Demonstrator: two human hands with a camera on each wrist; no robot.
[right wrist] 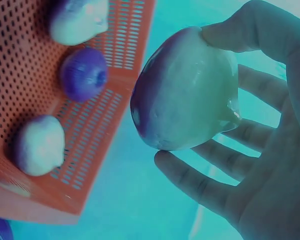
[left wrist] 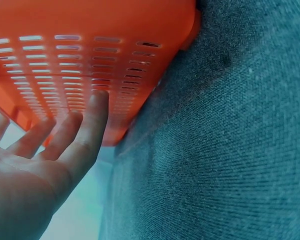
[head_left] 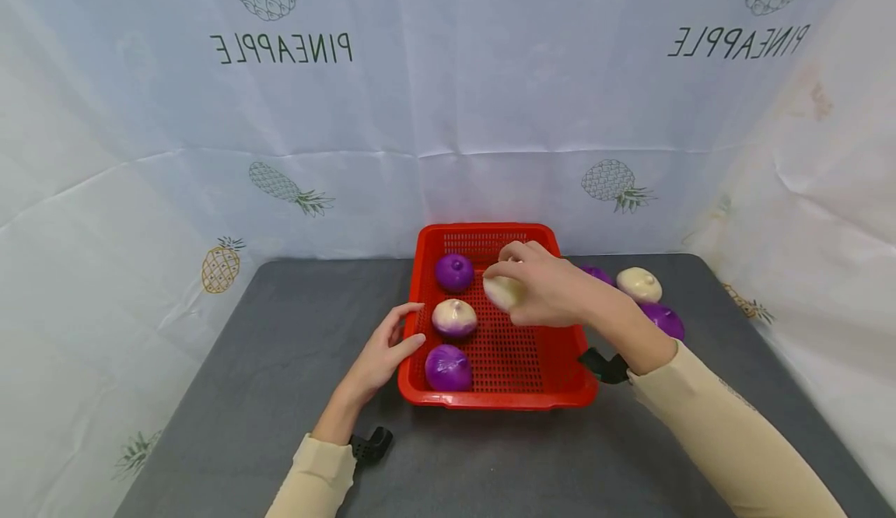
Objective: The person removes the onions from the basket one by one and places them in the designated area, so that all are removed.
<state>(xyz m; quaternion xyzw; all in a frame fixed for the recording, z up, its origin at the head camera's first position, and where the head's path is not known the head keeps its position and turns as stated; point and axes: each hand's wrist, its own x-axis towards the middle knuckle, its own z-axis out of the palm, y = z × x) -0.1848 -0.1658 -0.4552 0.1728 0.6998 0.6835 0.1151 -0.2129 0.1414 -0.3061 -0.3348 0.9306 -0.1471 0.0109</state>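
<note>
My right hand [head_left: 549, 285] grips a cream-and-purple turnip [right wrist: 187, 92] over the right part of the red plastic basket [head_left: 504, 401]. In the right wrist view the thumb lies on one side of it and the fingers on the other, its pale nubbed end towards the palm. My left hand [head_left: 381, 351] rests at the basket's left rim, fingers loosely spread; in the left wrist view the index finger [left wrist: 95, 117] reaches the slotted wall. Down the basket's left side are a purple turnip [head_left: 454, 272], a pale-topped turnip [head_left: 455, 319] and another purple turnip [head_left: 449, 368].
Right of the basket, a cream turnip [head_left: 639, 285] and a purple turnip [head_left: 661, 320] lie on the dark grey tabletop [head_left: 301, 323], with another purple one [head_left: 596, 274] partly behind my right arm. A pineapple-print curtain [head_left: 476, 106] hangs behind the table.
</note>
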